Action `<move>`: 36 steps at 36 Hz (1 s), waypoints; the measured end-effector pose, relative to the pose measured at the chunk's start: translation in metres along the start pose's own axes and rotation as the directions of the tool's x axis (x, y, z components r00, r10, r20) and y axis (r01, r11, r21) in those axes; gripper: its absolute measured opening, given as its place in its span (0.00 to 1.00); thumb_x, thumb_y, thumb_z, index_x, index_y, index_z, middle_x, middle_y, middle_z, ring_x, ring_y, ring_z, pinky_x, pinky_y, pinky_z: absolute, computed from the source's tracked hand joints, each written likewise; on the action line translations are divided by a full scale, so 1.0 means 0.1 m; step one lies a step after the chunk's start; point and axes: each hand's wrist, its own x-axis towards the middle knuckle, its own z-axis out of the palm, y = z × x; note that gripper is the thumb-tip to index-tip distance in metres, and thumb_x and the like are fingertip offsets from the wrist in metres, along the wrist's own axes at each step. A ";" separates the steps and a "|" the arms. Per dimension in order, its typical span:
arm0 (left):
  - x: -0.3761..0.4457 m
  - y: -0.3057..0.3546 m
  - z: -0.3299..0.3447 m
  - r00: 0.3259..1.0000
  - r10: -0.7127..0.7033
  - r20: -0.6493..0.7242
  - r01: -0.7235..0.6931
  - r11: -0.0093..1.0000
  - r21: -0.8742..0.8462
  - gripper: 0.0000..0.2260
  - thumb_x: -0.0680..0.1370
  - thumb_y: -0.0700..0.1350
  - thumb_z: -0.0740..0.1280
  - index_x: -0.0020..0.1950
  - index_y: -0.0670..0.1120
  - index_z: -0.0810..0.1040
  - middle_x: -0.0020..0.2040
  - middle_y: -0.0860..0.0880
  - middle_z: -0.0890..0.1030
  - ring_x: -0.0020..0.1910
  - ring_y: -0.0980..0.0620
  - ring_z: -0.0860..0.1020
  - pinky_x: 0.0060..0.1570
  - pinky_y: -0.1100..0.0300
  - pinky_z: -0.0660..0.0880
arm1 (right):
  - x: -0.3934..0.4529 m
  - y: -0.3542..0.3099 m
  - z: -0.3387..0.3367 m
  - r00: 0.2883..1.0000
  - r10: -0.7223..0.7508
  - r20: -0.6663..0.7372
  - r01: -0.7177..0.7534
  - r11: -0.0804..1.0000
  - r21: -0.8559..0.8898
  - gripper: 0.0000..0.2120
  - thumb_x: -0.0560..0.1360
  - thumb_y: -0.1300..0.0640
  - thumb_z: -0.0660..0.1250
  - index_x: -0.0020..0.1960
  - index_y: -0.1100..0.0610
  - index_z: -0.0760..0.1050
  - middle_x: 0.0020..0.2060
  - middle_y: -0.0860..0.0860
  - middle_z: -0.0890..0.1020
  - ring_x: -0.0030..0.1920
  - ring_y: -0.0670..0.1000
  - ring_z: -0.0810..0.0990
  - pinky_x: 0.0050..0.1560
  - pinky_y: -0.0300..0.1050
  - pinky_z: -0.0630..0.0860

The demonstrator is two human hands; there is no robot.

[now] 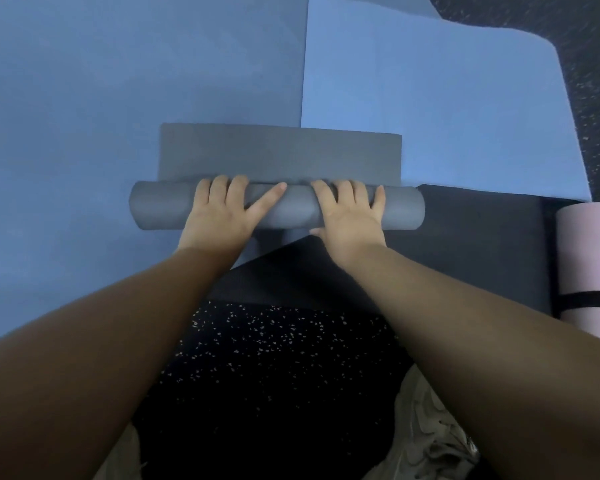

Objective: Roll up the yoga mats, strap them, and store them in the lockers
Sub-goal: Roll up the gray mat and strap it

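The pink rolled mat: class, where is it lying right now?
In the head view the pink rolled mat lies at the far right edge, on the dark mat, beyond the right hand.

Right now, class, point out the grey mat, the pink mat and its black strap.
grey mat (278,209): head view, on the rolled part between the hands.
pink mat (589,258): head view, on the roll's side.
black strap (589,299): head view, mid-band.

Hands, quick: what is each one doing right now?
Left hand: open, fingers spread, pressing flat on the grey mat roll.
Right hand: open, pressing on the same roll, gripping nothing.
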 end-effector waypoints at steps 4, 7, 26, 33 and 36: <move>-0.11 0.02 0.00 0.998 0.057 -0.038 -0.057 0.998 -0.002 0.27 0.78 0.35 0.52 0.76 0.50 0.63 0.52 0.34 0.75 0.44 0.38 0.75 0.46 0.43 0.72 | -0.20 -0.08 0.06 0.999 0.035 -0.008 -0.035 0.999 0.016 0.35 0.78 0.46 0.65 0.78 0.50 0.51 0.71 0.55 0.62 0.72 0.58 0.58 0.72 0.68 0.46; -0.29 0.11 -0.08 0.995 0.045 -0.092 -0.050 0.997 -0.057 0.25 0.78 0.36 0.52 0.74 0.51 0.65 0.51 0.35 0.76 0.43 0.38 0.75 0.45 0.43 0.72 | -0.38 -0.10 0.10 1.000 0.017 0.012 -0.017 1.000 0.014 0.36 0.77 0.46 0.66 0.78 0.51 0.52 0.72 0.55 0.62 0.72 0.58 0.58 0.72 0.69 0.46; -1.34 0.70 -0.76 0.955 0.003 0.297 0.087 0.954 -0.289 0.38 0.64 0.44 0.73 0.72 0.52 0.63 0.46 0.36 0.77 0.38 0.39 0.76 0.42 0.45 0.74 | -1.44 -0.20 0.24 0.987 -0.066 0.149 0.079 0.993 -0.083 0.42 0.56 0.44 0.82 0.66 0.55 0.75 0.57 0.57 0.79 0.60 0.60 0.77 0.62 0.73 0.65; -1.12 0.63 -0.89 0.790 0.054 0.610 0.112 0.967 -0.231 0.44 0.76 0.57 0.65 0.76 0.59 0.32 0.71 0.43 0.60 0.69 0.42 0.63 0.67 0.48 0.60 | -1.45 -0.23 0.16 0.969 -0.046 0.244 0.056 0.998 -0.033 0.35 0.79 0.48 0.61 0.80 0.52 0.47 0.78 0.55 0.53 0.79 0.57 0.47 0.73 0.67 0.44; -1.09 0.64 -0.91 0.751 0.038 0.660 0.155 0.960 -0.233 0.51 0.70 0.72 0.62 0.74 0.57 0.27 0.79 0.42 0.42 0.77 0.39 0.42 0.72 0.39 0.46 | -1.54 -0.24 0.28 0.999 0.023 0.046 -0.020 0.998 -0.066 0.41 0.64 0.54 0.76 0.74 0.55 0.63 0.71 0.60 0.70 0.71 0.62 0.68 0.63 0.72 0.65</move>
